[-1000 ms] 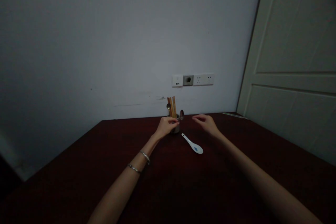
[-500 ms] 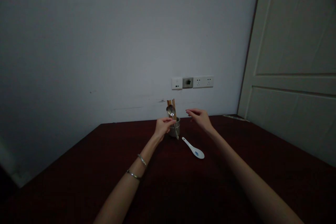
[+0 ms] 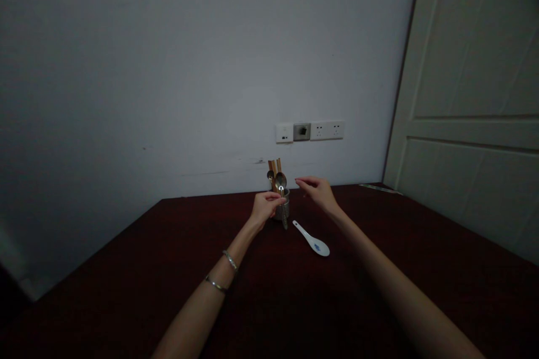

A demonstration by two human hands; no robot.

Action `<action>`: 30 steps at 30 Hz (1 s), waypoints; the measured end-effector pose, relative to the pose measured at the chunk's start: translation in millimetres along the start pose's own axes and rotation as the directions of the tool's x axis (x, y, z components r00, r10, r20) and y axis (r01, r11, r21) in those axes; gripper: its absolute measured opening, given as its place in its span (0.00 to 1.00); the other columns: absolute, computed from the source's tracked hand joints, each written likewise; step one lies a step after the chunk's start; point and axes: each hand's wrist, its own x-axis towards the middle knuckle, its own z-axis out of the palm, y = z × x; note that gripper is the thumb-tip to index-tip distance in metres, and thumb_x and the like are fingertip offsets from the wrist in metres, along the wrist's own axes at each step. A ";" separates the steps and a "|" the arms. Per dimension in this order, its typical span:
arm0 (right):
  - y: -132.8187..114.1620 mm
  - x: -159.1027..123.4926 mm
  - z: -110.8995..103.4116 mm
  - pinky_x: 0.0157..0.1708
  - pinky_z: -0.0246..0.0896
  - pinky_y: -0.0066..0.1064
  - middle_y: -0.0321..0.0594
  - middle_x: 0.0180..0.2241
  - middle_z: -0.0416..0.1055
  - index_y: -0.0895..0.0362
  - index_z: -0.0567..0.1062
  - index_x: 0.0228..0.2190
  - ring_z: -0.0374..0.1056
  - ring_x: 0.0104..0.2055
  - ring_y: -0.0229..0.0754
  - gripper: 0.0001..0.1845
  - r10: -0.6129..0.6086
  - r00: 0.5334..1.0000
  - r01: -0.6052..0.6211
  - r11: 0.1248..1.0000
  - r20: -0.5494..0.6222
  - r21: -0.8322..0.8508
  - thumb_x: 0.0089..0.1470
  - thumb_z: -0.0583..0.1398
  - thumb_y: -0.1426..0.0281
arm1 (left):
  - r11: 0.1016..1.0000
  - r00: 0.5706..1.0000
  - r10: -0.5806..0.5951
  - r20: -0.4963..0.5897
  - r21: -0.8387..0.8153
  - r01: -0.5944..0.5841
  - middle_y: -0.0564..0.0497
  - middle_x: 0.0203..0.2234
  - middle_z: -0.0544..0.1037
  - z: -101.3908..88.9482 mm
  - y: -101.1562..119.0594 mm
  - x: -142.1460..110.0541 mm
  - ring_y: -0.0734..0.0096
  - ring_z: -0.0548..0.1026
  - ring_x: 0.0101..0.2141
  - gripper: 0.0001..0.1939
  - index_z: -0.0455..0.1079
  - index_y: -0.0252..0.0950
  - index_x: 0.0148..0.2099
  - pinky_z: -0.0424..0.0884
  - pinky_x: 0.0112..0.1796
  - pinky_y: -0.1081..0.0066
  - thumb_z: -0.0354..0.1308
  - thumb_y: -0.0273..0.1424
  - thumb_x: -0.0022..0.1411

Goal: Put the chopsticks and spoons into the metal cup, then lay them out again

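My left hand [image 3: 264, 207] pinches a metal spoon [image 3: 281, 182] by its handle, bowl up and handle tip down. The spoon is in front of a grey metal cup [image 3: 287, 205] and hides part of it. Chopsticks [image 3: 278, 165] and a second, smaller spoon [image 3: 270, 175] rise from the cup. To the right of the cup, my right hand [image 3: 320, 193] hovers with loosely curled fingers apart and nothing visible in them. Below it, a white soup spoon [image 3: 312, 240] with a blue mark lies on the dark red table [image 3: 269, 303].
A pale wall [image 3: 210, 67] stands behind the table, with a row of sockets and switches [image 3: 310, 131] above the cup. At the right is a panelled door [image 3: 471, 90]. A thin flat strip [image 3: 381, 188] lies near the table's back right corner.
The metal spoon in my left hand has moved slightly right and down, uncovering the smaller spoon in the cup. My right hand has shifted a little left and down.
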 end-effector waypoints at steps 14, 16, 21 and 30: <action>-31.3 38.5 6.5 0.34 0.59 0.29 0.41 0.28 0.74 0.57 0.77 0.26 0.67 0.32 0.39 0.10 -0.257 0.943 0.320 0.878 0.212 -0.357 0.46 0.59 0.64 | 1.000 1.000 -0.011 0.028 0.018 0.011 0.58 0.13 0.66 2.0 3.9 -2.8 0.87 0.53 0.10 0.14 0.67 0.31 0.26 0.46 0.12 0.79 0.65 0.34 0.39; -29.1 40.2 8.5 0.33 0.58 0.28 0.41 0.28 0.74 0.57 0.77 0.26 0.67 0.31 0.39 0.10 -0.263 0.933 0.340 0.870 0.245 -0.358 0.47 0.59 0.64 | 1.000 0.999 -0.008 0.036 0.000 0.008 0.58 0.12 0.65 1.6 3.2 -2.2 0.87 0.53 0.09 0.14 0.67 0.30 0.27 0.46 0.11 0.79 0.65 0.34 0.39; -24.6 47.1 15.2 0.32 0.58 0.28 0.41 0.27 0.74 0.58 0.77 0.26 0.67 0.30 0.39 0.11 -0.252 0.931 0.339 0.866 0.263 -0.368 0.47 0.58 0.65 | 1.000 0.998 0.025 0.055 0.015 -0.026 0.59 0.12 0.63 -1.4 0.1 2.2 0.86 0.53 0.09 0.15 0.67 0.31 0.29 0.47 0.11 0.80 0.64 0.36 0.41; -34.0 102.1 11.0 0.28 0.57 0.27 0.41 0.25 0.75 0.59 0.78 0.25 0.67 0.27 0.39 0.13 -0.252 0.954 0.298 0.859 0.163 -0.416 0.47 0.57 0.65 | 0.997 0.988 0.081 -0.132 0.027 -0.078 0.54 0.20 0.70 -45.5 -12.2 27.7 0.86 0.56 0.10 0.24 0.68 0.30 0.33 0.47 0.11 0.80 0.59 0.48 0.43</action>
